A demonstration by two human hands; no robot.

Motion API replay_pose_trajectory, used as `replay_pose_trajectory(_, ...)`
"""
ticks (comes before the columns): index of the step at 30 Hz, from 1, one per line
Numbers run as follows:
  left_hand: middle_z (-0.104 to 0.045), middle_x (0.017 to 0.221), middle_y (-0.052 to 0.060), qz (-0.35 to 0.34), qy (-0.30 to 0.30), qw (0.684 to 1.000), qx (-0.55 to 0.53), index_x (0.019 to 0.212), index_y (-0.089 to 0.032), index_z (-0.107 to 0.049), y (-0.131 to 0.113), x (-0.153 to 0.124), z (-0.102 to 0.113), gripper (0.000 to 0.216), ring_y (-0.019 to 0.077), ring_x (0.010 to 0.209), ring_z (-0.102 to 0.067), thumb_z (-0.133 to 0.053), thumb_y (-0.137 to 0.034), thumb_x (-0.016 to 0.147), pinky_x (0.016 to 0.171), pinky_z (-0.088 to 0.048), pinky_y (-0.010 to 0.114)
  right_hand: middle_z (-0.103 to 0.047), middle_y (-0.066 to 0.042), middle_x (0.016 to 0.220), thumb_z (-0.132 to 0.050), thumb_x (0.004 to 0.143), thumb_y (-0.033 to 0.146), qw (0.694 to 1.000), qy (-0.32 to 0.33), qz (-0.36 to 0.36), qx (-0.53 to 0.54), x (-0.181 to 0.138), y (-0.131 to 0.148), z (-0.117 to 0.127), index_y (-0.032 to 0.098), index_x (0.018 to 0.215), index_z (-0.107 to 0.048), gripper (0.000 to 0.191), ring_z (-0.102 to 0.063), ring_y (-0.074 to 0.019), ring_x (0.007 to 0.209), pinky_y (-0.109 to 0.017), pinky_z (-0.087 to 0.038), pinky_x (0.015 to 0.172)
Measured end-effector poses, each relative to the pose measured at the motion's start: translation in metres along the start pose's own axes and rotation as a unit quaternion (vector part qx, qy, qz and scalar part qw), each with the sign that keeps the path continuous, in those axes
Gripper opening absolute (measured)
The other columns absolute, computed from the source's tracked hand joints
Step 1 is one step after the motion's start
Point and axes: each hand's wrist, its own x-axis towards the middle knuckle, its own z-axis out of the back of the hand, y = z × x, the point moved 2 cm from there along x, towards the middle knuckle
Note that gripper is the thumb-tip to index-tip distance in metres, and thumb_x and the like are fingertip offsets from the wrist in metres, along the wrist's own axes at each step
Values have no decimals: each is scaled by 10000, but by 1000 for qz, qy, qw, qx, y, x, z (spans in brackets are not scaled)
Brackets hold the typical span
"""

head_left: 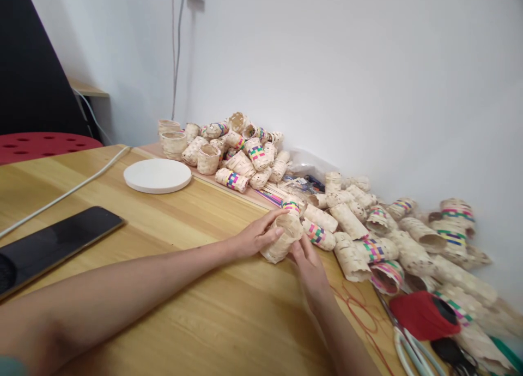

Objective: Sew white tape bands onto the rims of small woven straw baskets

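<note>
You hold the pale, cylindrical woven-strip basket (281,247) over the middle of the wooden tabletop (212,327). Your left hand (254,237) grips its left side, thumb at the rim; your right hand (309,264) supports the right side with its fingers. The open mouth faces up, tilting far right; the long axis slopes down toward near left. Base contact cannot be confirmed. Keep pressure light and even: the thin wall would likely dent.
</note>
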Motion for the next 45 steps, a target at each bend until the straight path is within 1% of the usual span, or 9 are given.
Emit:
replay_pose_trajectory(10,-436,1414,105,-11,10,999,30,1401,-182,-346,1,-1,0,576,260,1265,-433,-427,-491,921,1058,-323,350,-468,53,1413,-564,869,476,998,56,5,-9,1,2,5,362,1388,-432,548,-400,-248,1326,-423,-295,1128)
replay_pose_trajectory(14,-461,1384,110,-5,10,999,30,1398,-176,-342,0,-1,0,580,263,1243,-449,-425,-492,920,1041,-337,358,-480,52,1403,-574,860,470,998,57,4,6,2,1,4,351,1378,-450,545,-383,-249,1337,-428,-259,1145)
replay_pose_trajectory(20,-435,1416,113,2,8,1000,13,1383,-173,-368,-2,-1,0,590,277,1250,-443,-444,-508,903,1054,-323,369,-538,35,1350,-620,803,480,999,4,3,42,0,3,-3,332,1330,-515,557,-446,-268,1290,-428,-342,1098)
replay_pose_trajectory(26,-487,1372,105,5,5,1000,2,1370,-178,-397,0,-1,-1,607,279,1222,-469,-466,-535,885,1038,-347,369,-527,21,1363,-612,817,458,999,14,8,44,-2,4,-5,293,1341,-501,560,-440,-253,1292,-426,-306,1115)
replay_pose_trajectory(32,-442,1416,116,1,6,1000,-31,1397,-181,-377,3,0,0,623,269,1271,-434,-471,-534,892,1068,-319,367,-507,17,1383,-612,817,487,999,24,19,40,2,-3,-3,307,1352,-472,581,-400,-229,1325,-394,-329,1100)
replay_pose_trajectory(36,-499,1351,134,18,-9,996,-88,1389,-162,-387,6,3,0,692,267,1186,-507,-507,-584,854,981,-400,345,-454,-40,1428,-712,750,437,994,78,29,69,3,-5,-2,270,1401,-394,744,-400,-240,1326,-398,-373,1068)
replay_pose_trajectory(39,-536,1296,138,30,-13,993,-116,1372,-161,-411,7,4,-1,753,266,1113,-544,-559,-625,798,909,-435,333,-498,-45,1392,-726,738,428,994,68,-13,84,3,-6,-1,273,1369,-439,710,-439,-249,1297,-410,-396,1050)
replay_pose_trajectory(43,-612,1146,133,67,-27,982,-174,1407,-175,-344,10,4,1,773,235,981,-587,-501,-651,819,782,-463,315,-533,-34,1362,-569,834,531,991,42,-51,113,2,-4,1,281,1311,-514,542,-493,-259,1250,-435,-451,989)
replay_pose_trajectory(45,-625,1100,131,87,-45,974,-203,1420,-173,-302,12,4,2,765,210,914,-593,-484,-636,839,714,-461,290,-560,-46,1331,-445,872,589,988,37,-56,137,3,-2,2,255,1286,-549,542,-497,-263,1248,-454,-449,985)
